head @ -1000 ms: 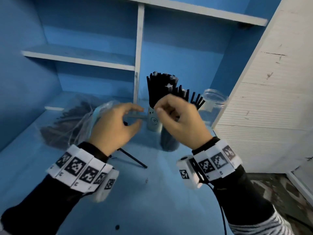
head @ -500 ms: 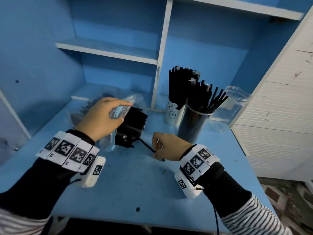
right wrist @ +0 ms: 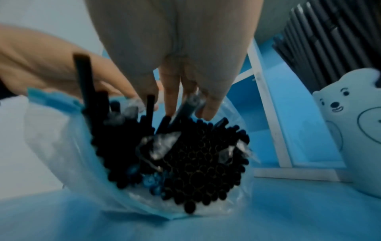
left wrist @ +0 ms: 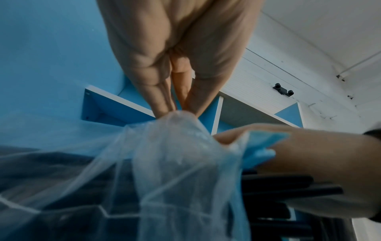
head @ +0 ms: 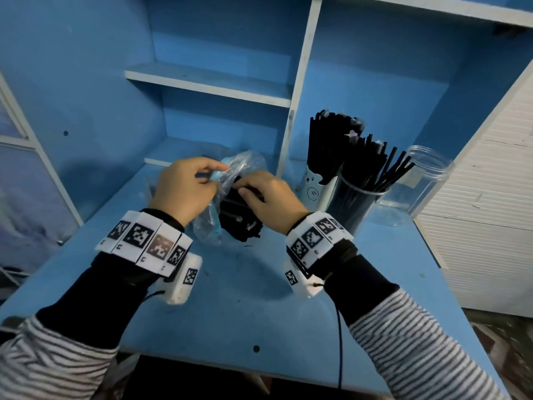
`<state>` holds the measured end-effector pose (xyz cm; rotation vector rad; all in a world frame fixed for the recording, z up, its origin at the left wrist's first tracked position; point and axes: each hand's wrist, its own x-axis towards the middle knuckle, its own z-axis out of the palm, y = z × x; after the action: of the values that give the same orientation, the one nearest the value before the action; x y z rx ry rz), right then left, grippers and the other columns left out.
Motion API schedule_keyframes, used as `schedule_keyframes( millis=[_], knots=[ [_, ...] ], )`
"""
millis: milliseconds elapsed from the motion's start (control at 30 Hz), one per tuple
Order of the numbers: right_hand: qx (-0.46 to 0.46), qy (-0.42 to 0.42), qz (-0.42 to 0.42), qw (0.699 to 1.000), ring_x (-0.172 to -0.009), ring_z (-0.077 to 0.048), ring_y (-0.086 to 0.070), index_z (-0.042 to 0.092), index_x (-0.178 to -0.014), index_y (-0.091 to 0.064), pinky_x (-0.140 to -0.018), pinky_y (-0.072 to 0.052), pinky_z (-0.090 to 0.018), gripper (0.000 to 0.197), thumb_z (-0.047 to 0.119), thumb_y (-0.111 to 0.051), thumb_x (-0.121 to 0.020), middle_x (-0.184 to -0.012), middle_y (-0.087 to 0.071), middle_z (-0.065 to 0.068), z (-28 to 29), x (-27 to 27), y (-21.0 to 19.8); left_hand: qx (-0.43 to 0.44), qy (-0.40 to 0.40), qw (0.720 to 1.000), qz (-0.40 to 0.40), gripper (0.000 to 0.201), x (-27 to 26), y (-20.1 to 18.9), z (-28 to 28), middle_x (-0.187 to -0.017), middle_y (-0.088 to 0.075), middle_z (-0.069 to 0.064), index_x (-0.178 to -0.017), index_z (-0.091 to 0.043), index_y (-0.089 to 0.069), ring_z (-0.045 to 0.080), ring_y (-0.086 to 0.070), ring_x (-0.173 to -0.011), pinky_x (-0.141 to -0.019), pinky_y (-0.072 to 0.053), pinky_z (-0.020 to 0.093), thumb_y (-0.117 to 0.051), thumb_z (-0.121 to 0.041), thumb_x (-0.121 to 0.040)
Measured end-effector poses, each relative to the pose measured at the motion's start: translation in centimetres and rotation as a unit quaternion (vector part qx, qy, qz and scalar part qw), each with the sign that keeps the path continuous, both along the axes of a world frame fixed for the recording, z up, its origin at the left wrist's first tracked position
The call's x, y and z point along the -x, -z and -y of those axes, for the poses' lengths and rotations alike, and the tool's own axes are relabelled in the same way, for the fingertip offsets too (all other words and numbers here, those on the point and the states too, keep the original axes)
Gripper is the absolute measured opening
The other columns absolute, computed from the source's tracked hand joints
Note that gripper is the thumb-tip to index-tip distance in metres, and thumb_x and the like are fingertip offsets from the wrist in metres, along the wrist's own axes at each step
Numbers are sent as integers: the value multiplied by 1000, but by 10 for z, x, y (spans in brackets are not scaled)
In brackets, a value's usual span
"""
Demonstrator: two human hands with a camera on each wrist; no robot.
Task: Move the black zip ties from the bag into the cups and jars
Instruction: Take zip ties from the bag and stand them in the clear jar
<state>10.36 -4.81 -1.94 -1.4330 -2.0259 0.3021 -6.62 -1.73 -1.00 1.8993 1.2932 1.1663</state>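
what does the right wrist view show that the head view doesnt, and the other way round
Only the right wrist view shows the round open ends of the black zip ties packed in the bag's mouth, with the right hand's fingertips among them. Only the head view shows the empty clear jar, the filled clear cup and both wristbands. Both show the plastic bag, the left hand holding it open, and the bear cup.
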Motion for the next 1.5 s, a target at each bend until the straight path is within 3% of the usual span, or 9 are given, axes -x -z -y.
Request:
schedule_keyframes(
  millis=[100,200,367,600,867,1133,1267,1400,1500],
  knots=[
    [50,-8,47,998,-120,-26,-49,4,-121,-62,-104,-34,-30,33,22,-60,-93,-128,-56,-13,-19,10,12,6,-2,1000,11,36,-2,-1,-1,-108,-67,-9,-104,-24,-72,4,-64,-96,-76,-43,0,-61,3,-84],
    [93,6,54,994,-123,-25,-50,14,-132,-55,-103,-36,-30,51,35,-66,-88,-134,-55,-9,-28,12,22,10,-2,1000,9,36,-1,-1,-2,-112,-68,-7,-105,-25,-72,6,-65,-98,-83,-45,12,-62,2,-84],
    [70,9,41,997,-112,-23,-56,20,-128,-59,-91,-35,-21,42,24,-67,-88,-123,-61,-7,-28,8,23,13,-9,1000,3,36,3,0,-3,-112,-67,-8,-107,-26,-73,2,-64,-95,-78,-43,8,-62,0,-84],
    [14,18,34,999,-109,-26,-60,17,-120,-68,-96,-45,-36,35,9,-66,-86,-113,-68,-9,-25,9,19,13,-18,1000,1,36,6,-3,-3,-116,-66,-8,-108,-27,-72,2,-64,-96,-68,-41,1,-62,-1,-85],
    [26,43,4,999,-100,-22,-62,14,-118,-68,-81,-32,-10,32,9,-66,-87,-106,-70,-9,-16,3,10,13,-28,1000,-7,35,6,-3,-3,-120,-66,-7,-107,-30,-72,3,-64,-95,-74,-42,7,-64,-4,-85],
    [105,58,-73,990,-72,2,-61,28,-120,-67,-68,-42,0,37,15,-70,-86,-90,-69,10,5,-30,-12,20,-17,1000,-3,35,7,-2,-2,-121,-65,-4,-110,-28,-71,5,-62,-98,-83,-44,16,-64,-3,-86],
    [126,51,-108,985,-74,-7,-70,31,-120,-66,-84,-55,-23,39,18,-73,-84,-92,-74,5,16,-44,-14,21,-9,1000,-2,34,5,-1,1,-122,-65,-3,-111,-25,-70,4,-61,-96,-81,-44,15,-64,-2,-86],
    [126,41,-119,984,-83,-14,-69,32,-118,-57,-86,-56,-33,40,20,-73,-84,-99,-69,1,21,-43,-12,23,-14,1000,-4,34,1,0,3,-121,-64,-4,-110,-25,-71,5,-60,-95,-81,-45,16,-64,-1,-86],
    [131,50,-113,984,-94,-15,-62,35,-127,-48,-84,-50,-24,52,23,-74,-83,-110,-64,1,16,-36,-10,30,-9,999,-2,34,0,0,2,-112,-63,-11,-108,-26,-71,9,-63,-99,-86,-46,21,-65,-1,-85]
  ],
)
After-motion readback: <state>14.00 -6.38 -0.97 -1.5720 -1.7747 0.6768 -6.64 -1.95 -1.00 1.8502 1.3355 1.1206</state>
